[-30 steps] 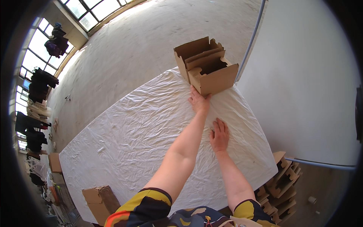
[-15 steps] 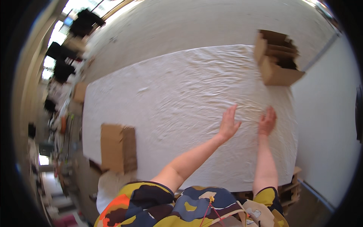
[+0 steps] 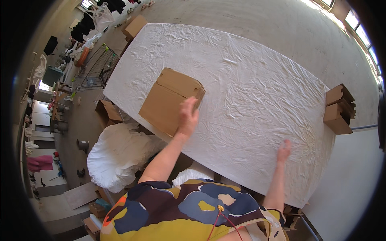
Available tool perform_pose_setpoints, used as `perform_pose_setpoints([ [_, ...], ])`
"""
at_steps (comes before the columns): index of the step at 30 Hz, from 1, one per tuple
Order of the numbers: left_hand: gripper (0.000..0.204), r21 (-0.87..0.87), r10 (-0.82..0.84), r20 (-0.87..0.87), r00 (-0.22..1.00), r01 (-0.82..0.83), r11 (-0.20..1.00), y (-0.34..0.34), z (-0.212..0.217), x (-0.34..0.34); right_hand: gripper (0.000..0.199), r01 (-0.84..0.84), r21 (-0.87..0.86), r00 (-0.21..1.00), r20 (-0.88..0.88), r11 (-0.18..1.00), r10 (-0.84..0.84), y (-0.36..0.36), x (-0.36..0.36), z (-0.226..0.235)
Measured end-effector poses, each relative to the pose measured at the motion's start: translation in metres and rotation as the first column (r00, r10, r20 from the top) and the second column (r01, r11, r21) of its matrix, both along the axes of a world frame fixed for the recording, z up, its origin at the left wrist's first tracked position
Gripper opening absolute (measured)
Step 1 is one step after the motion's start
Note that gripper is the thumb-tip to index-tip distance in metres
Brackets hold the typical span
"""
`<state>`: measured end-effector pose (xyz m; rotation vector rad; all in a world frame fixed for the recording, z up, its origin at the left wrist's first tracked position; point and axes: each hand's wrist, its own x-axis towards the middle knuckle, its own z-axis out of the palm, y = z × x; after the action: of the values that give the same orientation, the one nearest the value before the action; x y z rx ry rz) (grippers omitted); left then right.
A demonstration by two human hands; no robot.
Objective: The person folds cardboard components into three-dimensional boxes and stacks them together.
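Note:
A closed brown cardboard box (image 3: 164, 98) lies on the white-covered table (image 3: 241, 132), left of the middle. My left hand (image 3: 188, 118) is at the box's near right side, its fingers reaching over the edge. Whether they press on the cardboard I cannot tell; they are not wrapped round it. Farther right, my right hand (image 3: 284, 152) hovers over or rests on the wrinkled cloth, somewhat blurred, with fingers stretched out and nothing visible in them.
Open cardboard boxes (image 3: 338, 110) stand at the table's right end. Another box (image 3: 134, 27) is beyond the far left corner. A large white bundle (image 3: 116, 156) and an open carton (image 3: 107, 113) sit by the near left edge. A wire shopping cart (image 3: 94, 74) stands to the left.
My view has turned left. My left hand has moved from the bare cloth to the box's side. My right hand has stayed over the cloth at the right.

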<state>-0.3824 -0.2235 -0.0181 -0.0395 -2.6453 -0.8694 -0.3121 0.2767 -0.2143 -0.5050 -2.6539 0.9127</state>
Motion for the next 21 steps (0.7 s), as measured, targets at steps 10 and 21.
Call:
perform_pose_setpoints([
  [10,0.086,-0.194,0.482,0.329,0.812,-0.441,0.876,-0.224,-0.014,-0.009,0.044,-0.418,-0.711,0.768,0.056,0.566,0.638,-0.363,-0.006,0.117],
  [21,0.096,-0.122,0.164,0.365,0.916,-0.128,0.984,-0.243,0.013,-0.041,0.049,-0.481,-0.569,0.774,0.082,0.667,0.628,-0.455,-0.045,0.180],
])
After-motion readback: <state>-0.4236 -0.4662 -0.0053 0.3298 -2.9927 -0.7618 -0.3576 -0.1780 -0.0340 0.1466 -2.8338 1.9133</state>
